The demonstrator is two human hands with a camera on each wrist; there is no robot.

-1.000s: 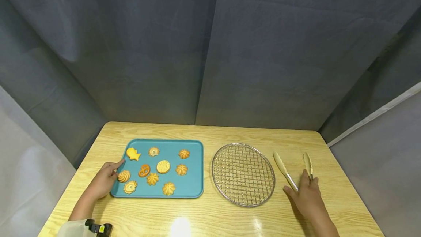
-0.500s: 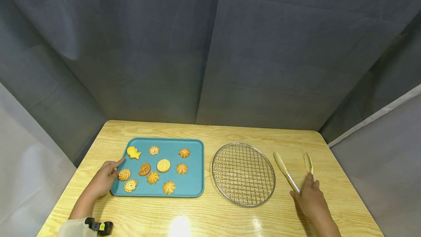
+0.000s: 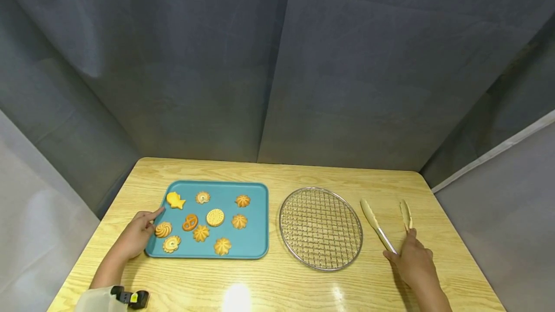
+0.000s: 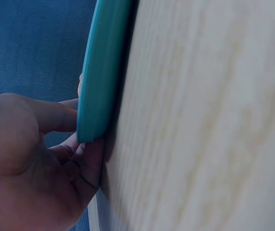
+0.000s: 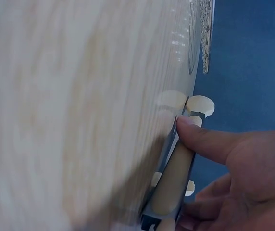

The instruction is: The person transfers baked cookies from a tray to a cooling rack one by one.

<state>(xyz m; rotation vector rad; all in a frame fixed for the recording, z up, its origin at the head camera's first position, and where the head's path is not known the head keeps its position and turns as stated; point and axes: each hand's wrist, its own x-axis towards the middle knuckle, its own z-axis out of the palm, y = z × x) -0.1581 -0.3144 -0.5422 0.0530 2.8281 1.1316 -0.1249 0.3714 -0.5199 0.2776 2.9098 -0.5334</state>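
A turquoise baking tray (image 3: 251,242) lies flat at the table's left, with several cookies on it. My left hand (image 3: 133,237) holds its left edge; in the left wrist view the fingers (image 4: 56,115) lie at the upper rim and others sit against the tray's lower side. On the right, spread tongs (image 3: 383,239) with cream tips and metal arms rest on the table. My right hand (image 3: 415,260) grips the tongs across both arms, and the thumb (image 5: 193,132) presses one arm in the right wrist view. The hand hides the tongs' rear end.
Between tray and tongs lies a round wire rack (image 3: 321,229). The cookies include a fish-shaped cookie (image 3: 175,201), a pretzel (image 3: 190,222) and a round yellow cookie (image 3: 215,217). Grey curtains (image 3: 217,61) stand behind the wooden table (image 3: 277,288) and at both sides.
My right hand has shifted slightly to the right, and its fingers now lie closer on the tongs' right arm. The left hand, tray, rack and tongs stay about where they were.
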